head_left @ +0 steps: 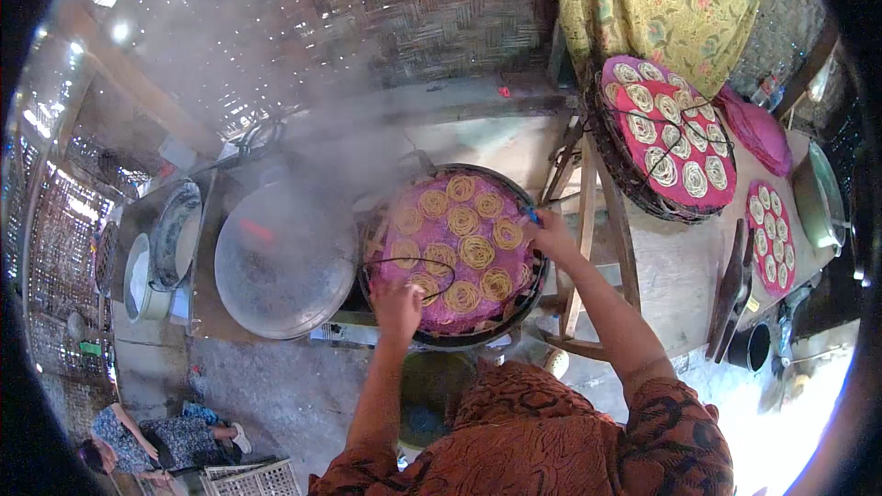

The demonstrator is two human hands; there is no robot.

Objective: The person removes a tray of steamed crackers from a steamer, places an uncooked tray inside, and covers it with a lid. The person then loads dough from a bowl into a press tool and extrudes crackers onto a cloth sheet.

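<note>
Inside the dark round rim, noodle coils lie on pink netting; right hand pinches a blue piece, left hand unclear; level, even handling should suit them

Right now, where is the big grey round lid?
The lid is left of centre in the head view, under drifting steam, just left of the dark-rimmed pan of yellow coils.

Clock centred on round pan: strand coils inside, left hand at seven-to-eight, right hand at three. Lid at nine, just beside. Bench at three: large coil tray at two, smaller tray, basin beyond. Person, eight. Woven wall, twelve.
</note>
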